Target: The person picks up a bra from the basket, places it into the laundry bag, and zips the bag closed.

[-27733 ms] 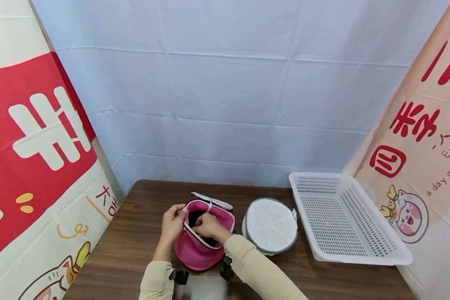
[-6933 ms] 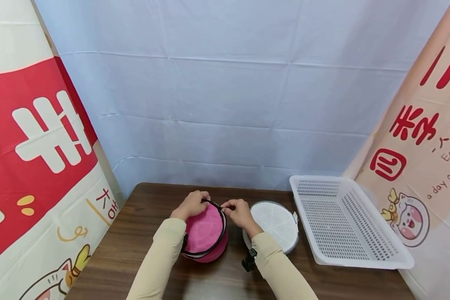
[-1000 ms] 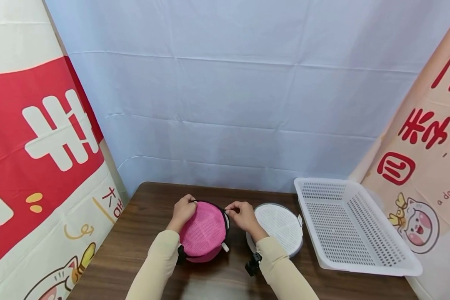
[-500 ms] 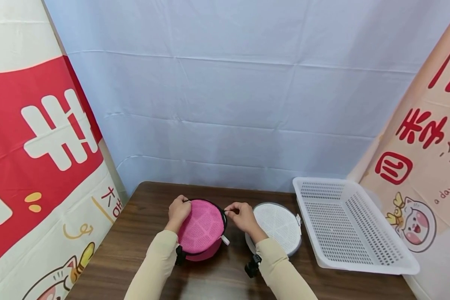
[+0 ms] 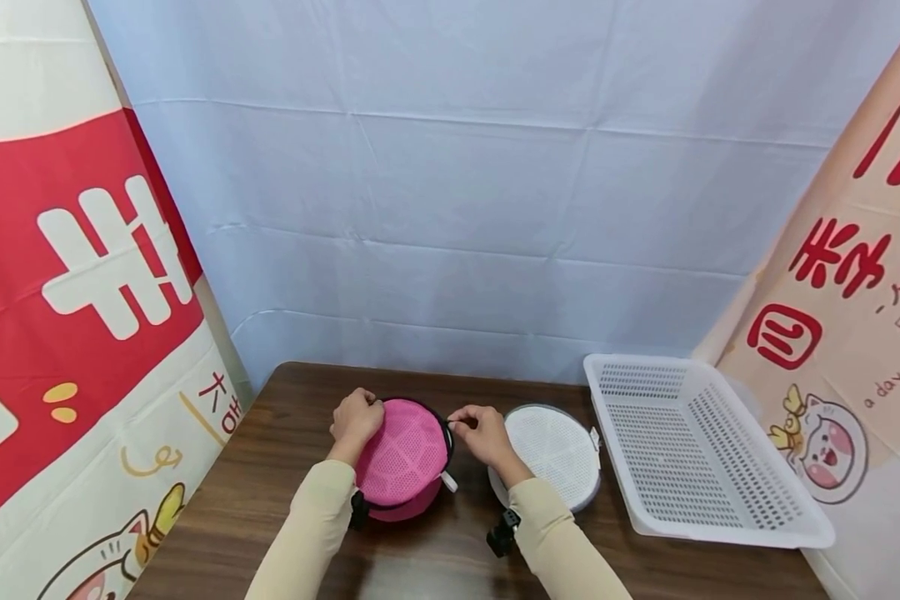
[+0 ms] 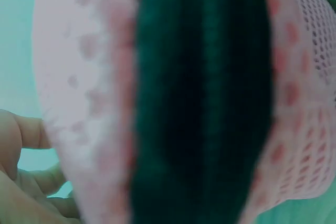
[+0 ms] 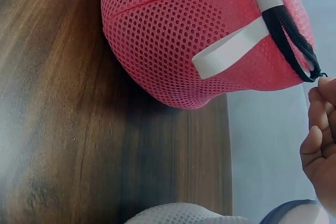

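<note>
A round pink mesh laundry bag (image 5: pixel 403 454) with a black zipper round its top stands on the table, its lid lying over the opening. My left hand (image 5: pixel 356 418) grips the bag's far left rim; in the left wrist view its fingers (image 6: pixel 37 182) curl behind the mesh, beside the blurred dark zipper band (image 6: pixel 205 98). At the rim's right side, my right hand (image 5: pixel 487 437) pinches the zipper pull (image 7: pixel 322 75). A white fabric loop (image 7: pixel 231 48) sticks out from the bag's side. The bag's inside is hidden.
A white mesh laundry bag (image 5: pixel 551 458) with a grey rim lies right of the pink one, under the right forearm. Farther right stands a white perforated plastic basket (image 5: pixel 720 533). A pale cloth (image 5: pixel 450 208) hangs behind the brown wooden table (image 5: pixel 270 467).
Earlier, the pink bag stood open with my right hand inside; its lid then came down over the opening. In the last second my left hand shifted slightly left, while the right kept its pinch.
</note>
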The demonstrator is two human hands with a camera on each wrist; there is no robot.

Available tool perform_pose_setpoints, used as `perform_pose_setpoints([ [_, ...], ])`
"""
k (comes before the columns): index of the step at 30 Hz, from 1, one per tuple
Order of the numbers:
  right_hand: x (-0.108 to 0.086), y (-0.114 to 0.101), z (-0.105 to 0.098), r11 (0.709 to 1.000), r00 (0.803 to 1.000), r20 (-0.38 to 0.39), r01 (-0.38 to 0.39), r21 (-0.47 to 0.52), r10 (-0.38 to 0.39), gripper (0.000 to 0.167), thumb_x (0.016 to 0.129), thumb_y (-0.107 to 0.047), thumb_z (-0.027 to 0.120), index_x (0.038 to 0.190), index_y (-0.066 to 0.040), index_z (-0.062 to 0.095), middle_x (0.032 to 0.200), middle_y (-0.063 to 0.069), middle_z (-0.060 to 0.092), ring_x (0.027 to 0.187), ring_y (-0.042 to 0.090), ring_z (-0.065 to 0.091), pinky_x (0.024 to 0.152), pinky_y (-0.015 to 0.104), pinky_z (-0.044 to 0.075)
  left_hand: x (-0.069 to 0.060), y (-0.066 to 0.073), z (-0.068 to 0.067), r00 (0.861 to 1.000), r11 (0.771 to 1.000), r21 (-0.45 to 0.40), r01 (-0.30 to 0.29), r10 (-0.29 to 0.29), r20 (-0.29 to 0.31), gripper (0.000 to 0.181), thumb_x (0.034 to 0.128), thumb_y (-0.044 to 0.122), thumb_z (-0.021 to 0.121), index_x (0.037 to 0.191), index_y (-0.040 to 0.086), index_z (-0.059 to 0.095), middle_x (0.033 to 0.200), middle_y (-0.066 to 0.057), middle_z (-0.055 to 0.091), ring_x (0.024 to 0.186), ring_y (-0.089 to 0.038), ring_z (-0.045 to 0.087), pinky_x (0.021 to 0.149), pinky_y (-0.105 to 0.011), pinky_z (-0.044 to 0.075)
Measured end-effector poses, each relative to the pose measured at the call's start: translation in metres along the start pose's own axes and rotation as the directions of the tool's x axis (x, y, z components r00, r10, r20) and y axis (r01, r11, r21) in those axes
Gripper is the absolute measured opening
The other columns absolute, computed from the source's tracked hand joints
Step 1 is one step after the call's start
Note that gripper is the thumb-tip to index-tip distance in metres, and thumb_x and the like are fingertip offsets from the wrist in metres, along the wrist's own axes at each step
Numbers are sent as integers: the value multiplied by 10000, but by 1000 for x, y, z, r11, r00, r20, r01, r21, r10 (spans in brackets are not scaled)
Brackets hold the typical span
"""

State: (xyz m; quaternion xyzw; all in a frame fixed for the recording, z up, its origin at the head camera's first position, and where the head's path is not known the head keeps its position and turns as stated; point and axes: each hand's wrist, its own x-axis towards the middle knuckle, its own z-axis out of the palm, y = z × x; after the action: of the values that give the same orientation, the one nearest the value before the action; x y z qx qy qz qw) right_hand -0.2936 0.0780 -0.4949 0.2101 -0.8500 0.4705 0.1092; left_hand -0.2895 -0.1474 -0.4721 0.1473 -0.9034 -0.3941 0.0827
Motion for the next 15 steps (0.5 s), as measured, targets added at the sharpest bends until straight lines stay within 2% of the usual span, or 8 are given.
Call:
perform_pose_setpoints([
  [2,0,2,0,1000,1000,-2,-9,2,9,39,825,-49,678,844,-29,705,717,-17,629,599,94,488,532,248,411,1,2,-2,999,999,22,-33,33,-5,239,885,244,551,1005,54,632,995,-127,618,1008,-398,497,788,-569,352],
  [6,1,4,0,1000,1000,0,-26,0,26,46,828,-62,681,839,-24,704,708,-31,620,594,85,489,531,246,417,1,4,-3,998,997,59,-55,55,-7,229,882,251,572,987,58,637,976,-119,617,998,-387,499,790,-560,352],
  [10,4,5,3,1000,1000,1,-9,0,9,38,826,-63,680,839,-38,706,723,-28,630,598,83,491,536,244,417,2,8,-2,993,988,106,-114,116,-12,229,879,245,591,997,55,644,982,-135,597,980,-387,499,769,-557,347],
  [12,6,5,5,1000,1000,6,2,3,-2,33,828,-54,676,840,-54,707,729,-26,633,593,79,487,530,241,414,3,12,-1,986,977,128,-168,169,4,245,881,250,599,1026,59,652,1004,-149,581,986,-392,489,765,-563,341],
  [15,9,4,8,1000,1000,15,9,3,-9,38,838,-52,669,843,-64,705,733,-23,633,586,76,484,520,239,414,4,18,3,966,953,159,-259,253,57,241,879,264,606,1049,104,666,1033,-131,565,1011,-378,461,775,-553,322],
])
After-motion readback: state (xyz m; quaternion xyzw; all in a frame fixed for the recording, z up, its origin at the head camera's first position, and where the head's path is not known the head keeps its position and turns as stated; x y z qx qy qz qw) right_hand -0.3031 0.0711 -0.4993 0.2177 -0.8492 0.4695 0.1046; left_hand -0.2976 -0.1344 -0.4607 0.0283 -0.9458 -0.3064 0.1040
